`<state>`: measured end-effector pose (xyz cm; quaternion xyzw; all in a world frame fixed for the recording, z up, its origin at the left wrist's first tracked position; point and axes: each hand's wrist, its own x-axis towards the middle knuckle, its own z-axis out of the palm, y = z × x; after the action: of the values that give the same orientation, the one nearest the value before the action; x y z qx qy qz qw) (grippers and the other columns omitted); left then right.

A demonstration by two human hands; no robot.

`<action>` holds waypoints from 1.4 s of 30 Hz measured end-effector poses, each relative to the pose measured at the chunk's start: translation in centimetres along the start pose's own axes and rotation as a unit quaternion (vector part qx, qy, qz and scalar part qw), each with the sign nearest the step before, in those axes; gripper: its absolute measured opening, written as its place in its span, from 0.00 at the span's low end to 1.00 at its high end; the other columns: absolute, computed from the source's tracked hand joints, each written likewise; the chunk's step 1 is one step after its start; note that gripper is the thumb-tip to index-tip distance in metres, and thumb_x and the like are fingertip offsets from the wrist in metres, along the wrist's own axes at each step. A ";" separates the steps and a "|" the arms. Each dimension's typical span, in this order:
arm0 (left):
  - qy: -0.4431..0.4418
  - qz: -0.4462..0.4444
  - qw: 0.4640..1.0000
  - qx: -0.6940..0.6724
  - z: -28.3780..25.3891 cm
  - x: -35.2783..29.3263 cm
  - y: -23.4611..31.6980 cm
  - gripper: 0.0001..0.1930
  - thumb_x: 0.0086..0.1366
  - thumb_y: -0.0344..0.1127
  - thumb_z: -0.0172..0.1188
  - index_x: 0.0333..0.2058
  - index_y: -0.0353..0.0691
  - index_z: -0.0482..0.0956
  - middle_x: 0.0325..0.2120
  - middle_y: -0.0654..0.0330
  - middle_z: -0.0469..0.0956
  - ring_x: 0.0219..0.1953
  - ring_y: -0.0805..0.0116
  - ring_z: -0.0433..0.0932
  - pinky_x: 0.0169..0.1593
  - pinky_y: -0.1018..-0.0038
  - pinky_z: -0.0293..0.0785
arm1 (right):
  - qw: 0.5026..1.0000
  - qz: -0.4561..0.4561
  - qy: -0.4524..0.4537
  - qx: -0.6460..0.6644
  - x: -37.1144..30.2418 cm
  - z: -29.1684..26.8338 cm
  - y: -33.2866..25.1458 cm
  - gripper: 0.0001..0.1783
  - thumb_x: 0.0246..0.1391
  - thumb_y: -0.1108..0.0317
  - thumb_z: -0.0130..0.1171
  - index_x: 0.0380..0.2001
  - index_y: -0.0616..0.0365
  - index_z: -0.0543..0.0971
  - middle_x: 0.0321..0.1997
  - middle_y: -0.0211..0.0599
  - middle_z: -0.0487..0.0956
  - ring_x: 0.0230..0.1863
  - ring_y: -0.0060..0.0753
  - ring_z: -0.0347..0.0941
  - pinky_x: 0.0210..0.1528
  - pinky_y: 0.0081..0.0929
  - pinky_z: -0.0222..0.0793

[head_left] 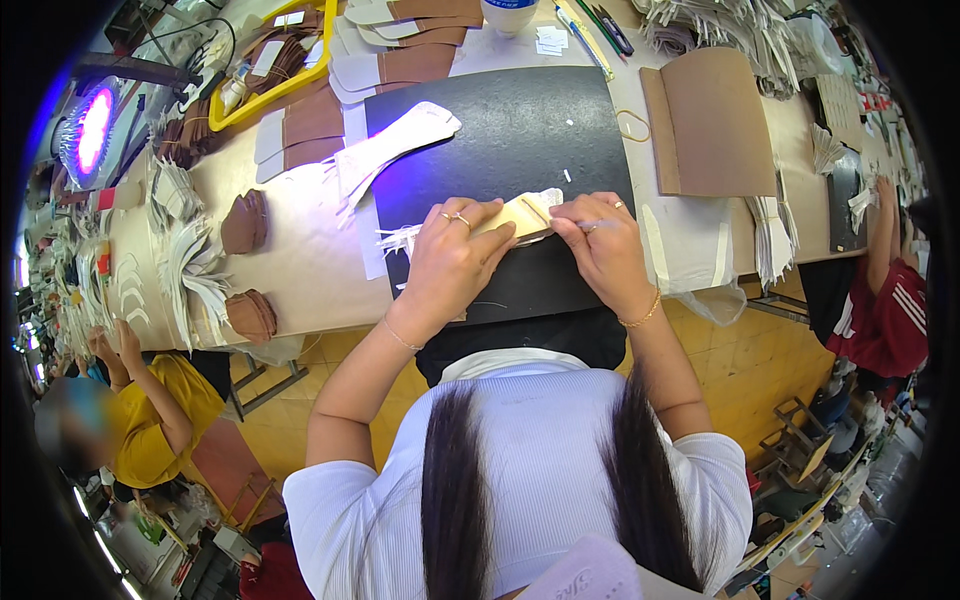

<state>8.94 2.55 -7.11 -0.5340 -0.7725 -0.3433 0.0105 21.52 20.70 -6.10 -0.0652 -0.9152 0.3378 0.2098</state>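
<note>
My left hand (455,250) presses a flat pale-yellow piece (515,214) with a slot near its right end onto a white fabric piece (545,197). Its fingers are closed over the yellow piece. At the slotted end, my right hand (602,240) has its fingertips pinched together; whatever they hold is too small to make out. Loose white threads trail from the fabric to the left of my left hand. All of this lies on a black mat (490,110). Up and left on the mat rests a stack of white fabric pieces (400,145) with frayed ends.
A yellow tray (222,112) with brown pieces stands at the far left, near a lit lamp (95,130). Brown-and-white pieces (385,72) fan out behind the mat. A brown folder (712,125) lies at right, pens (610,30) beyond. Co-workers sit at both sides.
</note>
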 end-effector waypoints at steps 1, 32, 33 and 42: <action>-0.001 -0.001 1.000 -0.005 0.0 0.0 -0.1 0.09 0.52 0.32 0.74 0.34 0.40 0.87 0.40 0.59 0.83 0.40 0.60 0.79 0.44 0.65 0.74 | 1.000 0.007 0.017 0.024 -0.3 0.1 0.2 0.08 0.63 0.65 0.61 0.33 0.58 0.82 0.32 0.35 0.82 0.35 0.40 0.77 0.46 0.35 0.68; 0.034 -0.142 0.989 -0.016 -9.1 3.7 -9.4 0.07 0.57 0.29 0.73 0.35 0.37 0.87 0.42 0.60 0.84 0.37 0.75 0.77 0.39 0.80 0.71 | 0.989 -0.017 0.109 0.100 -1.8 2.7 0.2 0.12 0.69 0.61 0.52 0.41 0.57 0.80 0.40 0.36 0.81 0.43 0.40 0.76 0.50 0.34 0.70; 0.042 -0.146 0.988 -0.021 -8.3 3.8 -9.9 0.08 0.57 0.30 0.73 0.35 0.38 0.87 0.42 0.59 0.84 0.37 0.74 0.78 0.39 0.79 0.72 | 0.988 -0.017 0.114 0.098 -1.8 2.6 0.3 0.15 0.71 0.60 0.50 0.41 0.59 0.80 0.40 0.36 0.82 0.44 0.39 0.76 0.50 0.32 0.70; 0.004 -0.138 0.983 -0.117 -4.1 1.3 -3.1 0.08 0.54 0.34 0.74 0.33 0.40 0.89 0.39 0.58 0.83 0.37 0.64 0.81 0.41 0.69 0.78 | 0.972 0.084 0.107 0.193 -2.7 1.8 1.2 0.14 0.75 0.63 0.43 0.47 0.62 0.74 0.45 0.39 0.73 0.45 0.34 0.82 0.51 0.26 0.73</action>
<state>4.35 0.82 -5.07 -0.4188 -0.7929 -0.4321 -0.0965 23.15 19.86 -9.06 -0.1362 -0.7963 0.5152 0.2861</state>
